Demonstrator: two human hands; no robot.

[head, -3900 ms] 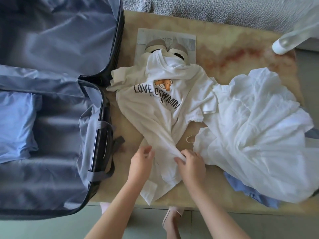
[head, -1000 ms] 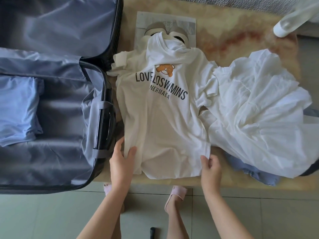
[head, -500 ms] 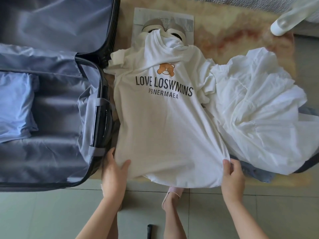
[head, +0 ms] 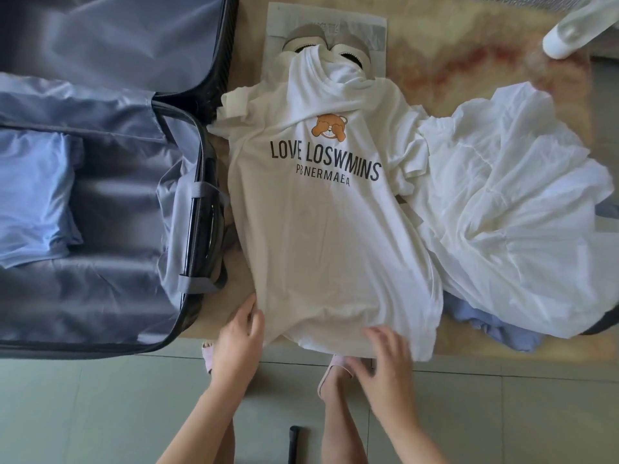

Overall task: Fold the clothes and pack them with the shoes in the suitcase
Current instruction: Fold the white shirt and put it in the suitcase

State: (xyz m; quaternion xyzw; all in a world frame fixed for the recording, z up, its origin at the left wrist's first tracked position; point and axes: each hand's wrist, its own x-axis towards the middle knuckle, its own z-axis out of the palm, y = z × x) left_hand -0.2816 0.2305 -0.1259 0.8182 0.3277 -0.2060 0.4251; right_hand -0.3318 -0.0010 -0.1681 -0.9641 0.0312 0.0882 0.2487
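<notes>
The white T-shirt (head: 321,236) lay print-up on the counter (head: 469,45), straight ahead of your hands. Its long axis ran away from you, with the hem nearest. The collar at the far end draped over the shoes (head: 348,51), hiding most of them. Your left hand (head: 239,333) touched the hem's left corner, but I cannot tell whether it pinched cloth. Your right hand (head: 385,353), blurred, was spread open over the hem's middle. The open suitcase (head: 117,279) lay left of your left hand.
</notes>
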